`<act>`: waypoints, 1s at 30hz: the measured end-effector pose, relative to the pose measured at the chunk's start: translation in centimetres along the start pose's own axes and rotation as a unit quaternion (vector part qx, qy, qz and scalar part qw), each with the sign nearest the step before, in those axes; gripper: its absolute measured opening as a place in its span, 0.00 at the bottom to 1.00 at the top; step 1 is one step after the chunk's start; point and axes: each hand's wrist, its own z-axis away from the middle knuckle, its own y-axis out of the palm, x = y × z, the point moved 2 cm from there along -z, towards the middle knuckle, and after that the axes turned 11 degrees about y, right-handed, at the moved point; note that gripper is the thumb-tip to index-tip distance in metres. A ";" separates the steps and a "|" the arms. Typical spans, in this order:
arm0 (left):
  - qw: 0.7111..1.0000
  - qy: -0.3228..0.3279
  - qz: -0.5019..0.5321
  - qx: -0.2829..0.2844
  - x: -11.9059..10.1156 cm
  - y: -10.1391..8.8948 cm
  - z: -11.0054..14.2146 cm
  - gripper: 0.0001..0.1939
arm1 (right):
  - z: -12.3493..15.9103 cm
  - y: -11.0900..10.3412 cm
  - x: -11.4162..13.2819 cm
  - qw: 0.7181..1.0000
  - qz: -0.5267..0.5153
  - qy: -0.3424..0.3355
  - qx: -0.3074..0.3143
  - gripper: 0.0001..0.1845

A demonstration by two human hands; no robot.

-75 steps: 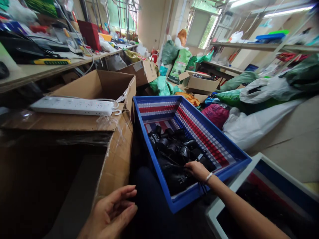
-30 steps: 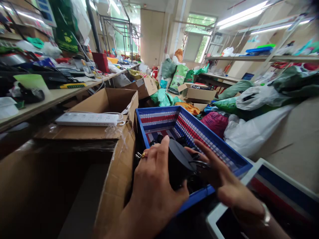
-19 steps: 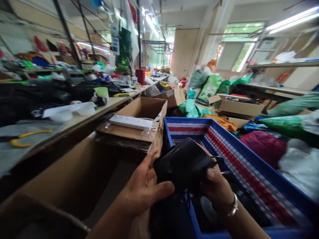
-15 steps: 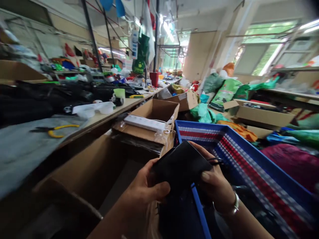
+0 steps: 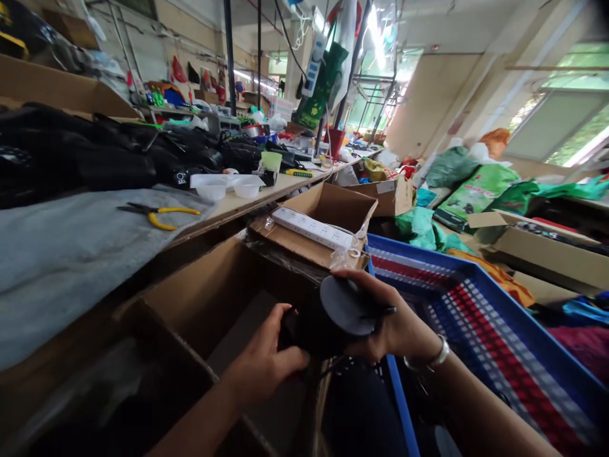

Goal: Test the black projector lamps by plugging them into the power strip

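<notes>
Between my two hands is a black, roughly cylindrical case [image 5: 316, 320], its flat round end facing up and to the right. A small dark tab or cord end juts from its right side. My right hand [image 5: 394, 317] wraps that round end, fingers behind and thumb side below. My left hand [image 5: 269, 352] closes on the opposite end, its thumb in front; what its fingertips touch is dark and hard to see. Beneath the hands are an open cardboard box [image 5: 190, 285] on the left and a blue plastic basket [image 5: 423, 254] with a red and white checked wall on the right.
Yellow-handled pliers [image 5: 174, 212] lie on a grey cloth [image 5: 95, 254] at left. Behind, a white power strip [image 5: 311, 228] rests on a carton flap. Black goods [image 5: 95, 152] and white plastic trays [image 5: 228, 186] sit on the bench. Bags [image 5: 476, 193] and cartons crowd the right.
The black case has turned, so its round end now shows instead of a flat dark side. Both hands still hold it, with the right hand's grip shifted. My view has swung left and tilted.
</notes>
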 end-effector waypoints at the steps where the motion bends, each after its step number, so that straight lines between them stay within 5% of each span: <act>1: 1.000 -0.009 0.008 -0.011 0.2 -0.2 0.0 0.23 | -0.3 0.1 -0.4 1.000 0.000 0.004 0.007 0.47; 7: 0.990 -0.008 -0.108 -0.087 0.4 -1.1 -0.7 0.17 | -2.1 1.2 -1.6 0.999 0.034 -0.015 0.017 0.46; 14: 0.990 -0.034 0.060 -0.123 -0.2 -2.3 -1.6 0.21 | 1.1 1.1 -8.8 0.992 -0.017 0.115 -0.053 0.55; 18: 0.985 -0.056 0.126 -0.108 -0.7 -2.9 -2.2 0.20 | 4.5 4.3 -12.9 0.975 -0.065 0.207 -0.053 0.43; 22: 0.977 -0.055 0.179 -0.105 -1.1 -2.9 -2.4 0.21 | 5.3 7.0 -14.3 0.957 -0.044 0.231 -0.167 0.18; 25: 0.973 -0.043 0.194 -0.114 -1.5 -3.4 -2.4 0.22 | 4.3 4.9 -14.3 0.948 0.016 0.201 -0.245 0.16; 30: 0.963 -0.033 0.211 -0.166 -2.3 -4.9 -2.7 0.24 | -2.1 -4.4 -12.7 0.923 0.071 0.162 -0.341 0.17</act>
